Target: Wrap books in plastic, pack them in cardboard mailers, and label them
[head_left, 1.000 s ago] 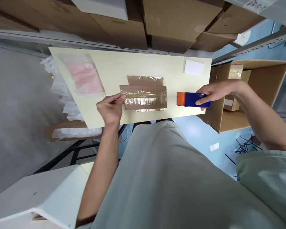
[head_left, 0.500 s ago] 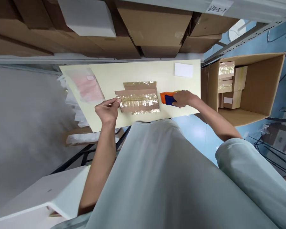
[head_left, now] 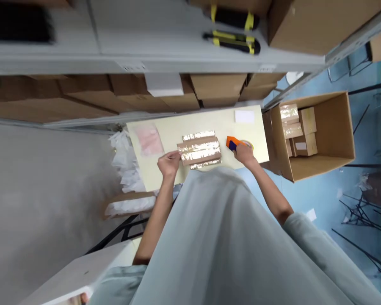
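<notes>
On the pale tabletop [head_left: 174, 127] lies a flattened piece of brown cardboard [head_left: 199, 157], with strips of shiny clear packing tape across it. My left hand [head_left: 169, 163] is closed at the cardboard's left edge, fingertips pinched on that edge; whether a tape end is also between them is too small to tell. To the right of the cardboard, my right hand [head_left: 244, 153] grips an orange and blue tape dispenser [head_left: 231, 143]. The dispenser's yellowish tape roll [head_left: 249, 145] shows just behind the fingers. A gap separates the dispenser from the cardboard.
An open carton [head_left: 332, 135] holding several small taped boxes [head_left: 306, 120] stands right of the table. A white card [head_left: 244, 116] and a pinkish packet [head_left: 149, 140] lie on the tabletop. Behind, a shelf [head_left: 165, 46] carries brown boxes and yellow-black utility knives [head_left: 233, 41]. White bags [head_left: 125, 163] hang at left.
The head view has tilted up, bringing the upper shelf with the knives into sight. My left hand stays at the cardboard's left edge, and my right hand still holds the tape dispenser beside it.
</notes>
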### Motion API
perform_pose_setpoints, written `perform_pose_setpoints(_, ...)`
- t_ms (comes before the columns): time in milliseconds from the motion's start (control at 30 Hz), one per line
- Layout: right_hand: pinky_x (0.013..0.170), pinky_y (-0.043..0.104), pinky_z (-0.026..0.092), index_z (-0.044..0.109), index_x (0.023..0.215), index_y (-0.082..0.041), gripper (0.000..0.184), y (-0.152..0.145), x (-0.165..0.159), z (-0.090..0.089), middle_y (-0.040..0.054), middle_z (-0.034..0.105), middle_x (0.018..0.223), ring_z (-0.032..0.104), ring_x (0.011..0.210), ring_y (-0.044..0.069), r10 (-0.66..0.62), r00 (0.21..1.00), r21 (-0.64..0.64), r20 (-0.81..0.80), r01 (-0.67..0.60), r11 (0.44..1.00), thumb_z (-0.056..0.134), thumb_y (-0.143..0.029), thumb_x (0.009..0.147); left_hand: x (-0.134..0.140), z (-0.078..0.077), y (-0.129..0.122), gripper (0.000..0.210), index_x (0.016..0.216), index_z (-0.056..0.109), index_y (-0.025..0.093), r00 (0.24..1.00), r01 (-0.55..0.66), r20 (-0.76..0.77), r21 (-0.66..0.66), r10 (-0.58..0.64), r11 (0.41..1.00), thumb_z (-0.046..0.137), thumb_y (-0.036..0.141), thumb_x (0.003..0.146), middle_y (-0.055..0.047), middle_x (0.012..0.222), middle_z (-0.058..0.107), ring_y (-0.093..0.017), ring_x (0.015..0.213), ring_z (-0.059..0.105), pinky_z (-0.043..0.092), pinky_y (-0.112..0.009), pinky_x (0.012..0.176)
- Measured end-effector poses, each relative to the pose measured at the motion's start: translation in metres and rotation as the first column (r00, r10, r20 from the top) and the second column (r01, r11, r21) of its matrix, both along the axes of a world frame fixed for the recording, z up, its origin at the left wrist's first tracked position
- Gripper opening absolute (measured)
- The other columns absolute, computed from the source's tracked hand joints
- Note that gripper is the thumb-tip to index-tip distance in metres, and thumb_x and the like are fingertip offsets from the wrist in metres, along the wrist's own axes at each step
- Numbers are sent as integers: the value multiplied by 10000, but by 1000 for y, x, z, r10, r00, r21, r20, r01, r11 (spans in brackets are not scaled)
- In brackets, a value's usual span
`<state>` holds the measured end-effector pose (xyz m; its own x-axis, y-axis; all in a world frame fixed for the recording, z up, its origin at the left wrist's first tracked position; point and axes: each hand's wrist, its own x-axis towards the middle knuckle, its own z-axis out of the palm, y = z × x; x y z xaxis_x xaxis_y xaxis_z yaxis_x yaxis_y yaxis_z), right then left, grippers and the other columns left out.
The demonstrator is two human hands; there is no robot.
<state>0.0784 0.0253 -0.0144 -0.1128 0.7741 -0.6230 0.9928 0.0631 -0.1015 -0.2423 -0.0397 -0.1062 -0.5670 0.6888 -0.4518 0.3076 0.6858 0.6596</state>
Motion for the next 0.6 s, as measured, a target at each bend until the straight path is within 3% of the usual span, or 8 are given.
perform_pose_setpoints(100, 1016, 396, 580, 717, 1320, -74, 354, -5, -8, 26, 254, 788, 1276, 771, 1196, 354, -82, 996, 59, 21, 81, 995, 554, -311, 1114, -3, 29, 3, 267, 1002, 784, 202, 992, 65, -105, 1, -65, 998, 815, 330, 769, -93, 978, 817, -312, 922, 787, 629, -447, 931)
perform_pose_setpoints(167, 1007, 382, 573, 676, 1350, -60, 376, 3, -20, 43, 242, 786, 1271, 768, 1189, 349, -120, 992, 114, -48, 125, 986, 535, -324, 1121, 0, 52, 14, 248, 1003, 751, 215, 982, 113, -167, 167, -85, 979, 786, 370, 814, -115, 1069, 798, -311, 923, 773, 620, -460, 923)
perform_pose_setpoints(233, 946, 367, 578, 630, 1391, -73, 397, 20, -39, 62, 218, 790, 1245, 775, 1151, 339, -132, 982, 182, -136, 156, 971, 534, -343, 1117, 7, 80, 34, 178, 886, 705, 244, 973, 200, -185, 383, -137, 902, 709, 420, 909, -95, 994, 777, -298, 920, 755, 608, -444, 904)
perform_pose_setpoints(300, 888, 371, 578, 596, 1412, -86, 408, 45, -65, 85, 205, 794, 1209, 783, 1096, 338, -98, 971, 250, -216, 152, 956, 523, -353, 1112, 16, 113, 60, 251, 856, 670, 259, 963, 266, -185, 565, -195, 781, 661, 471, 991, -74, 966, 773, -280, 936, 753, 601, -419, 894)
perform_pose_setpoints(467, 986, 430, 567, 568, 1389, -52, 397, 118, -140, 154, 261, 755, 1311, 757, 1157, 362, 199, 932, 517, -303, -15, 856, 482, -317, 1106, 25, 197, 136, 206, 952, 658, 265, 943, 322, -228, 803, -241, 502, 603, 428, 1065, -71, 1048, 805, -248, 1003, 777, 611, -392, 940)
perform_pose_setpoints(533, 1065, 453, 542, 580, 1381, -38, 385, 148, -165, 178, 276, 738, 1351, 731, 1225, 365, 297, 922, 589, -247, -101, 802, 477, -274, 1095, 21, 219, 162, 179, 970, 656, 262, 944, 322, -244, 832, -225, 452, 586, 401, 1059, -94, 1116, 819, -255, 1036, 787, 623, -405, 959)
perform_pose_setpoints(600, 1122, 457, 515, 585, 1409, -31, 399, 174, -185, 193, 274, 730, 1385, 714, 1271, 355, 342, 921, 617, -185, -162, 770, 497, -220, 1069, 15, 234, 182, 174, 977, 648, 261, 945, 318, -243, 839, -220, 442, 565, 394, 1055, -114, 1192, 827, -265, 1066, 796, 630, -425, 973)
